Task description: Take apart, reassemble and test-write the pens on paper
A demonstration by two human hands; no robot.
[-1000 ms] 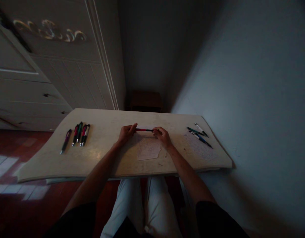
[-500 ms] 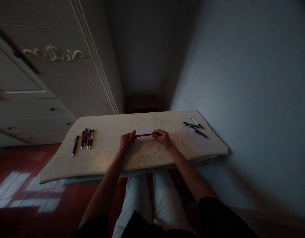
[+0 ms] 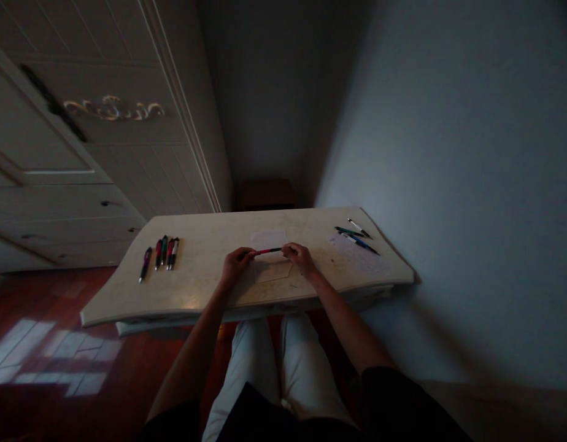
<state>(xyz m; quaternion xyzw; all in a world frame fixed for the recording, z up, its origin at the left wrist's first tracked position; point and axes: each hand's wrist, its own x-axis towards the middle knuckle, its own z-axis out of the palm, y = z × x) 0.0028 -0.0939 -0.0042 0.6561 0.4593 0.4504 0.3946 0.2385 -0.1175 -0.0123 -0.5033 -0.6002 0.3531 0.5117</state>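
A red and black pen [image 3: 269,251] is held level between my two hands, over a sheet of paper [image 3: 272,270] on the table. My left hand [image 3: 238,263] is closed on the pen's left end. At the other end, the fingers of my right hand [image 3: 300,256] pinch the dark part of the pen. Both fingertips hide the pen's ends. Part of a second piece of paper, or the same sheet's far part [image 3: 269,238], shows beyond the pen.
Several thick pens [image 3: 166,253] lie on the left of the white table [image 3: 210,245]. On its right, several slimmer pens [image 3: 357,239] lie on and beside a written sheet [image 3: 364,258]. A white cabinet [image 3: 127,159] stands left; a wall [image 3: 449,184] rises right.
The pen stays between both hands, now tilted slightly up to the right. My left fingers have curled more around its end. The view has shifted slightly.
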